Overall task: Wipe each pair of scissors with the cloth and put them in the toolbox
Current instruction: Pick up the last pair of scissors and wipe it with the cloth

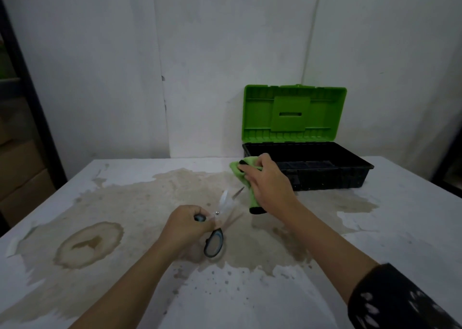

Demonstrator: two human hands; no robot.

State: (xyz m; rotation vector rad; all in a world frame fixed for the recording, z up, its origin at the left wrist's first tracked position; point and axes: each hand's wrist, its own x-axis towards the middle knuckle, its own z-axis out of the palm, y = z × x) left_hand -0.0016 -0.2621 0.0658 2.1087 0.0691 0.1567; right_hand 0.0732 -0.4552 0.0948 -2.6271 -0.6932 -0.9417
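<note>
My left hand [186, 225] grips a pair of scissors [217, 225] by its black and blue handles, blades spread and pointing away from me, one blade blurred. My right hand [268, 186] holds a green cloth with black edging [243, 176], bunched up, just right of the blade tips and apart from them. The toolbox [350, 176] stands at the back right of the table, its black base showing dark compartments and its green lid [293, 112] raised upright against the wall. I cannot see any other scissors.
The white table [400, 241] bears large brown stains across its middle and left. A white wall rises directly behind the toolbox. Dark shelving with cardboard boxes [22, 168] stands at the far left.
</note>
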